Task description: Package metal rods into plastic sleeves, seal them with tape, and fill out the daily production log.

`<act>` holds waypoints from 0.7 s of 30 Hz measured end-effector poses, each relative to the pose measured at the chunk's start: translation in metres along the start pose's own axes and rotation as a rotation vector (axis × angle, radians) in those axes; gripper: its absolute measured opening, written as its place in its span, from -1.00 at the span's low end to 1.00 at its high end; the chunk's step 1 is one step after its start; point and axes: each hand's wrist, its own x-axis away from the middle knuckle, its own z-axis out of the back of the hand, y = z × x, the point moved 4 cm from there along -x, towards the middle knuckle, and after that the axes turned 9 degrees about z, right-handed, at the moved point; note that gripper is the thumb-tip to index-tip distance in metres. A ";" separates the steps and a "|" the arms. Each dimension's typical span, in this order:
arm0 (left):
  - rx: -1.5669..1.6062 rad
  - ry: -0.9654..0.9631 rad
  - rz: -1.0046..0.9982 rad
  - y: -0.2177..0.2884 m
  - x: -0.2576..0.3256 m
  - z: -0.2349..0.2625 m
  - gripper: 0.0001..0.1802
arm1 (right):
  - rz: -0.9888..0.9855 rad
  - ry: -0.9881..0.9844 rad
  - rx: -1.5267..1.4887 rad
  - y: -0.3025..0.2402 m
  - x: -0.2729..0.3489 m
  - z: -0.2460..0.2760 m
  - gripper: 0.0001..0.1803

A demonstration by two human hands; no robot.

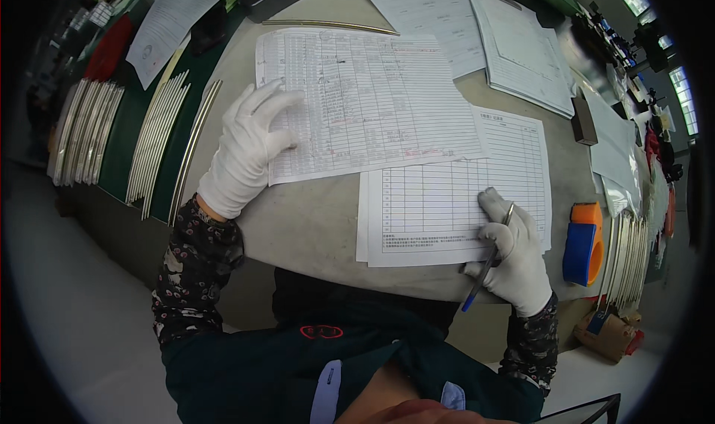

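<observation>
Grey table [313, 223]: right hand [514, 256] gripping pen [488, 264].

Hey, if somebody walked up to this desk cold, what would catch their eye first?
Probably the two white-gloved hands at centre: the left hand lies flat on a filled-in form, while the right hand grips a pen over a ruled sheet. Next, the curved metal strips at left.

two gloved hands, the left hand [244, 150] and right hand [514, 256], rest on two ruled sheets [372, 103] on the table [313, 223]; one pen [488, 260], one clipboard [521, 48], one orange-blue tape dispenser [582, 244] beside them.
</observation>
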 end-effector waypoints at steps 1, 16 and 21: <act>-0.073 0.016 0.136 -0.012 0.005 -0.001 -0.84 | 0.000 0.004 -0.009 -0.001 0.000 -0.001 -0.33; 0.123 -0.400 0.102 0.067 -0.009 0.036 -0.52 | 0.064 -0.032 0.013 -0.002 0.001 0.001 -0.48; 0.132 -0.399 -0.088 0.070 -0.021 -0.015 -0.51 | 0.030 -0.015 0.040 -0.003 -0.005 0.008 -0.54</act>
